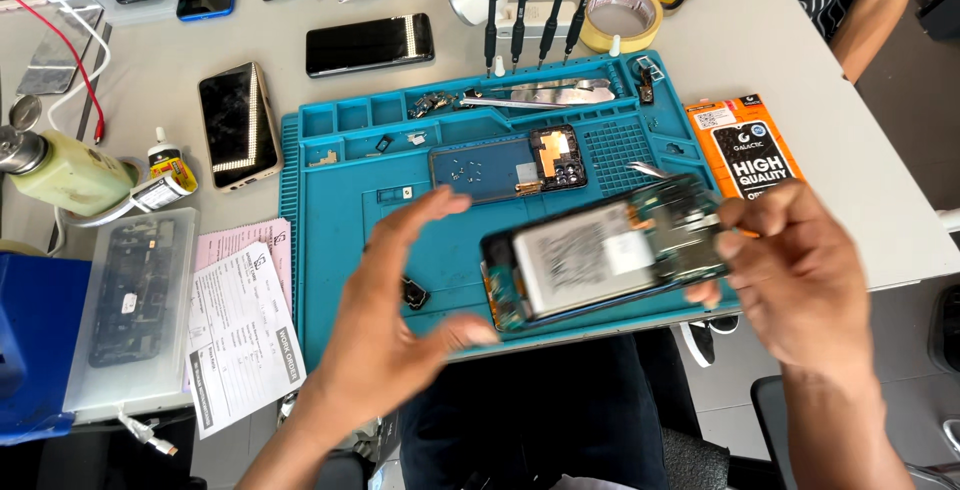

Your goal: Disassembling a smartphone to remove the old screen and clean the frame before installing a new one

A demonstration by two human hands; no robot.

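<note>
- Both hands hover above the near edge of a blue repair mat (330, 280); the right hand (795, 270) pinches the right end of an opened phone (600, 255) between thumb and fingers, holding it tilted above the mat with its pale battery facing up.
- Spread wide, the left hand (400, 320) has fingers curved and thumb pointing toward the phone's left end, just short of it or barely touching; motion blur keeps me from telling which. It holds nothing.
- A small dark part (415, 295) lies on the mat beside the left palm.
- Farther back on the mat rests a blue phone back panel (490, 172) with a dark camera section at its right end.
- Metal tweezers (540, 98) lie in the mat's far trays.
- An orange package (745, 145) sits just right of the mat.
- Left of the mat are printed papers (240, 330) and a clear plastic box (130, 300) with a dark frame inside.
- Beyond those, a phone with a gold edge (238, 125) and a black phone (370, 45) lie on the table.
- Four screwdrivers (535, 15) lean at the mat's far edge, beside a roll of yellow tape (622, 15).
</note>
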